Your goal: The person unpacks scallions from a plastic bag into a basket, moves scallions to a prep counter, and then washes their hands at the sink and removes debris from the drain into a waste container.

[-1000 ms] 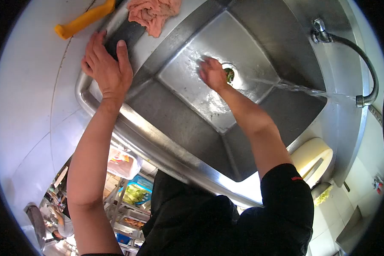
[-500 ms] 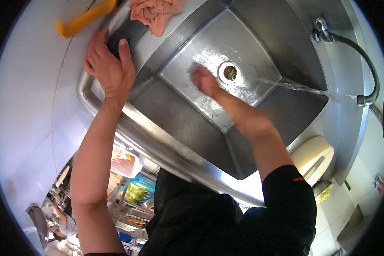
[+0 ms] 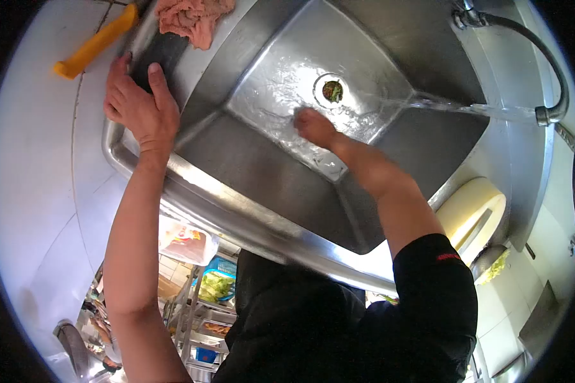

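My left hand rests on the left rim of a stainless steel sink, thumb spread away from the fingers. Beside it, between thumb and fingers, is a dark flat patch I cannot identify. Down in the basin, my right hand is close to the bottom, just below the drain. Its fingers are blurred and partly hidden, so their grip does not show. Green and brown scraps lie in the drain. Water streams from the curved tap across the basin floor.
A crumpled pink cloth lies on the sink's upper left edge, near a yellow handle-like object. At the right stands a large pale round block with a slot. Below are racks with a blue basket of leafy greens and a plastic bag.
My right hand has shifted slightly within the basin, to below the drain. The whole view has tilted a little, moving the sink, cloth and left hand slightly up and left.
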Tool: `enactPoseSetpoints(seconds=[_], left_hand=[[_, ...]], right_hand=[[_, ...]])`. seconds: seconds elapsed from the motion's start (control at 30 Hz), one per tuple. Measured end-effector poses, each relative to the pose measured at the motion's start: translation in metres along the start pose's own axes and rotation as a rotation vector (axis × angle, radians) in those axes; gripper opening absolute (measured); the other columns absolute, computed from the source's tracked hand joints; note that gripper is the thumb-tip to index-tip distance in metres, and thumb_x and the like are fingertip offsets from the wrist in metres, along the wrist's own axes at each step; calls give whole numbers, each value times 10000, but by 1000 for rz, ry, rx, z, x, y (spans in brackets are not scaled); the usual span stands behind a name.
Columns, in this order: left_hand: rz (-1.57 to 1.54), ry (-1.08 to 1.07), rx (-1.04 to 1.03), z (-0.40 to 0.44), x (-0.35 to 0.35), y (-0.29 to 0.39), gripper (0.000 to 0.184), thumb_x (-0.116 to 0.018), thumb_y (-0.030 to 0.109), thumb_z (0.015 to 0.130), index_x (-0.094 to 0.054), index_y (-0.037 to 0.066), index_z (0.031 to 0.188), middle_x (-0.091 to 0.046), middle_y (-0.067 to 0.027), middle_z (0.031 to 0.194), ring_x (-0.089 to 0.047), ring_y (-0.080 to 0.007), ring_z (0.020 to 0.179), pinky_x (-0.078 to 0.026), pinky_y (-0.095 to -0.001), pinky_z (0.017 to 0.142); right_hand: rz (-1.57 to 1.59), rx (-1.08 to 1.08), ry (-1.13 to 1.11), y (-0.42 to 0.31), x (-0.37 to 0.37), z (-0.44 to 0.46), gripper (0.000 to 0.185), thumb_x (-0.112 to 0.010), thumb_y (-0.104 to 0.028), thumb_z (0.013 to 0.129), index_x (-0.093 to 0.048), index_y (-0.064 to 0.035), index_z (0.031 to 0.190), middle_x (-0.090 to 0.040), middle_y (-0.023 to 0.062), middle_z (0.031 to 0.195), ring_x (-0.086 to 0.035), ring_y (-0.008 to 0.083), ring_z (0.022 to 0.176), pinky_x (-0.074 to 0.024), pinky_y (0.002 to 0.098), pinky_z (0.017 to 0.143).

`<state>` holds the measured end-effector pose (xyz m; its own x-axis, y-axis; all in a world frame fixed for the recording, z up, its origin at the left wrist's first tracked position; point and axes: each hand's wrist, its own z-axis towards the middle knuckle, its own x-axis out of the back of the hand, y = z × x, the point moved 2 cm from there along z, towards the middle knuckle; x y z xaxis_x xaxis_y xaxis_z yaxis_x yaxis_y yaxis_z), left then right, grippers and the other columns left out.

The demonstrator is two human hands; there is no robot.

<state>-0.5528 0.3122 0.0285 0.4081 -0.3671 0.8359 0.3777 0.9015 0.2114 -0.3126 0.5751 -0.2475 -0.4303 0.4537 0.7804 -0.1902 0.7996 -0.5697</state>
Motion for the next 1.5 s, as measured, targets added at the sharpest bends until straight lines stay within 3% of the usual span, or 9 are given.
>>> enactPoseSetpoints(seconds=[0.23,0.47,0.7,0.77,0.83,0.9,1.03,1.37,1.5], left_hand=[[3,-62,44,1,-1,0,564,-529,455,1024,-486,76,1440,-527,-109,1476,-440,-288,1391,-206,-489,1132],[50,-48,35,0,-1,-2,562,-534,458,1023,-489,77,1434,-526,-103,1481,-441,-285,1394,-211,-496,1136],[29,-68,41,0,-1,-2,573,-531,481,1030,-480,81,1438,-520,-108,1486,-429,-286,1405,-210,-500,1140],[35,-60,41,-1,-1,-1,575,-532,484,1029,-481,83,1439,-520,-107,1487,-427,-286,1406,-212,-502,1140],[41,-55,37,-1,-1,-1,576,-533,486,1029,-481,85,1439,-520,-106,1488,-426,-285,1408,-214,-503,1140],[62,-42,35,-1,-3,-2,567,-531,478,1029,-483,87,1438,-522,-104,1486,-426,-287,1407,-216,-508,1139],[65,-48,44,1,-2,-2,568,-534,470,1027,-479,82,1439,-525,-106,1479,-428,-288,1404,-215,-512,1140],[57,-45,46,2,1,1,573,-557,441,1009,-488,70,1439,-520,-128,1475,-427,-302,1400,-201,-504,1156],[37,-41,23,1,0,0,570,-566,435,1006,-489,70,1436,-517,-135,1480,-421,-301,1407,-199,-505,1155]], right_hand=[[149,-540,682,10,37,-71,155,-680,-186,939,-715,-53,1010,-664,173,992,-627,377,968,-521,477,865],[214,-1404,113,-60,-88,-128,329,-600,-311,990,-718,-52,1156,-704,221,1159,-680,399,1045,-552,497,937],[34,-641,-720,-27,-118,-140,340,-500,-236,1037,-701,-51,1238,-706,205,1186,-670,389,1116,-513,502,1019],[1187,-1198,-427,-12,-114,-153,338,-490,-247,1032,-710,-23,1156,-703,224,1130,-662,404,1087,-498,499,1029],[109,-1160,-91,4,-87,-142,317,-518,-268,1013,-687,-6,1066,-694,215,1071,-658,398,1004,-519,489,965],[95,-1156,447,17,-52,-145,335,-541,-300,999,-660,11,1041,-680,222,1073,-642,397,991,-516,487,949],[-21,-1145,375,35,-29,-147,353,-543,-308,1000,-659,10,1099,-669,238,1143,-635,400,1044,-511,488,971],[202,-969,-450,-33,-116,-164,338,-473,-205,1030,-706,-19,1189,-675,189,1277,-638,396,1160,-500,519,1001],[-171,-269,-927,-26,-146,-162,330,-445,-179,1038,-735,-59,1138,-719,156,1172,-679,336,1051,-547,475,878]])
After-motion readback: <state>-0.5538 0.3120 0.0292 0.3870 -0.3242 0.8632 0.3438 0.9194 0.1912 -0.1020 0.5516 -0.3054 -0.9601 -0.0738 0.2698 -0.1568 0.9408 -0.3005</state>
